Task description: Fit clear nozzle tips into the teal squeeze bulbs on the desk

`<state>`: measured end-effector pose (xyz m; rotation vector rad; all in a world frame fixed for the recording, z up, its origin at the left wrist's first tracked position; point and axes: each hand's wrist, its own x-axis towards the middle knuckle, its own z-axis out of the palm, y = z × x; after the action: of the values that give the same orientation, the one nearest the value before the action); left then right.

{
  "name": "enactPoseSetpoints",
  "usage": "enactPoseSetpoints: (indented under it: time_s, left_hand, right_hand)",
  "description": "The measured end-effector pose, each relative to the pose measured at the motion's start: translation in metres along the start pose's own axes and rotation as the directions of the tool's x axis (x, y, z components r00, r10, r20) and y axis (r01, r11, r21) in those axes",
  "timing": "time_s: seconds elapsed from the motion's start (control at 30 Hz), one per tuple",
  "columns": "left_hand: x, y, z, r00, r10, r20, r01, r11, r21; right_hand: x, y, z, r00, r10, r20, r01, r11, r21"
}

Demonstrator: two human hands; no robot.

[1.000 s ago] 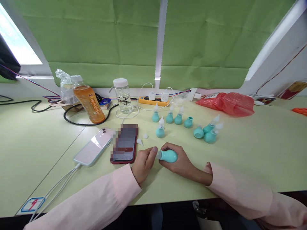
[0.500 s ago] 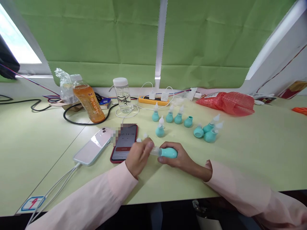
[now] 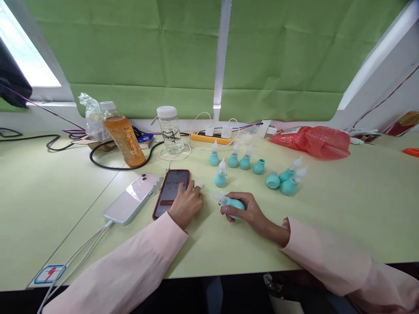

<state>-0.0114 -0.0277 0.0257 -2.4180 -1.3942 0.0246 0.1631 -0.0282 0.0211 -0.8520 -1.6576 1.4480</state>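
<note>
My right hand point(image 3: 244, 208) is wrapped round a teal bulb point(image 3: 235, 205), whose clear fitting point(image 3: 220, 197) points left. My left hand point(image 3: 187, 203) reaches over the right edge of a red-edged phone point(image 3: 167, 192), fingers apart, its fingertips near a small white piece point(image 3: 200, 185) on the table. Whether it touches that piece is hard to tell. Beyond the hands stands a teal bulb with a white tip point(image 3: 220, 174). Several more teal bulbs are behind it, one without a tip point(image 3: 258, 166). To the right, a bulb lies on its side point(image 3: 273, 179) beside two tipped ones.
A pale phone point(image 3: 130, 198) with white cables lies at the left. Behind it are an orange drink bottle point(image 3: 123, 139), a clear bottle with white lid point(image 3: 169, 133) and a black cable. A yellow power strip point(image 3: 211, 138) and a red bubble-wrap bag point(image 3: 314, 140) lie at the back.
My left hand has left the clear fitting on the held bulb and moved forward, its fingers now spread near the white piece. My right hand still holds the bulb.
</note>
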Motion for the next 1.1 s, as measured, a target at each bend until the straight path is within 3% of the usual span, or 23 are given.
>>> enactPoseSetpoints:
  time_s: [0.13, 0.23, 0.27, 0.33, 0.37, 0.43, 0.47, 0.53, 0.67, 0.83, 1.1]
  left_hand:
    - [0.001, 0.0, -0.003, 0.999, -0.007, -0.054, 0.002, 0.996, -0.094]
    - [-0.002, -0.003, -0.008, 0.948, -0.122, -0.294, -0.024, 0.893, -0.449]
    - [-0.003, -0.004, -0.01, 0.906, -0.219, -0.361, -0.054, 0.789, -0.612]
    - [-0.006, -0.004, -0.015, 0.853, -0.415, -0.317, -0.109, 0.454, -0.884]
    - [-0.007, -0.003, -0.017, 0.854, -0.465, -0.232, -0.122, 0.254, -0.959]
    - [-0.007, -0.003, -0.02, 0.887, -0.458, -0.05, -0.098, -0.083, -0.992]
    - [-0.007, -0.002, -0.021, 0.903, -0.429, 0.017, -0.079, -0.204, -0.976]
    - [-0.007, -0.002, -0.021, 0.921, -0.375, 0.1, -0.041, -0.351, -0.935]
    - [-0.006, -0.002, -0.019, 0.911, -0.37, 0.181, 0.013, -0.415, -0.91]
    - [-0.005, -0.003, -0.017, 0.9, -0.394, 0.188, 0.039, -0.357, -0.933]
    - [-0.006, -0.004, -0.013, 0.905, -0.403, 0.137, 0.02, -0.283, -0.959]
  right_hand:
    - [-0.001, 0.002, -0.001, 1.0, -0.005, -0.01, 0.004, 1.0, -0.01]
    - [-0.002, 0.005, -0.003, 1.0, -0.006, -0.022, 0.005, 0.999, -0.049]
    - [-0.003, 0.006, -0.003, 0.999, -0.007, -0.032, 0.005, 0.998, -0.063]
    - [-0.004, 0.006, -0.004, 0.998, -0.016, -0.055, 0.01, 0.995, -0.101]
    - [-0.005, 0.006, -0.004, 0.997, -0.024, -0.067, 0.015, 0.992, -0.125]
    - [-0.006, 0.004, -0.003, 0.995, -0.05, -0.086, 0.034, 0.983, -0.18]
    - [-0.006, 0.003, -0.002, 0.994, -0.065, -0.089, 0.045, 0.977, -0.211]
    - [-0.007, 0.001, -0.001, 0.993, -0.087, -0.084, 0.062, 0.963, -0.263]
    - [-0.008, 0.002, 0.001, 0.995, -0.084, -0.06, 0.063, 0.954, -0.292]
    - [-0.008, 0.006, 0.001, 0.995, -0.085, -0.052, 0.064, 0.944, -0.325]
    - [-0.009, 0.008, 0.001, 0.964, -0.258, -0.066, 0.19, 0.842, -0.505]
